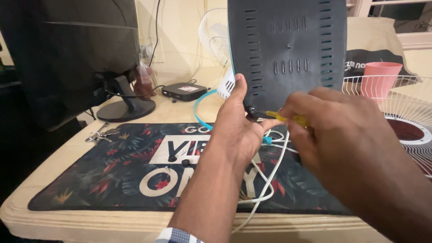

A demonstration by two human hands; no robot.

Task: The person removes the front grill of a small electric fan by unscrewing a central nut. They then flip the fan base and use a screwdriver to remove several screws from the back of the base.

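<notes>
A dark slotted plastic housing [288, 45] with a teal edge stands upright in front of me. My left hand [236, 126] grips its lower left corner, thumb up along the edge. My right hand [342, 135] holds a yellow-handled screwdriver [283, 118], its tip pointing at a screw on the housing's lower corner. A white cable [265, 184] hangs from under the housing over the table's front edge. Two small black round parts [179, 160] lie on the floral desk mat [112, 175].
A dark monitor on a round stand [126, 108] fills the left. Keys [100, 135] lie beside the mat. A small black box [184, 91], a white wire fan guard [405, 117], a pink cup [380, 77] and a bottle [143, 81] stand behind.
</notes>
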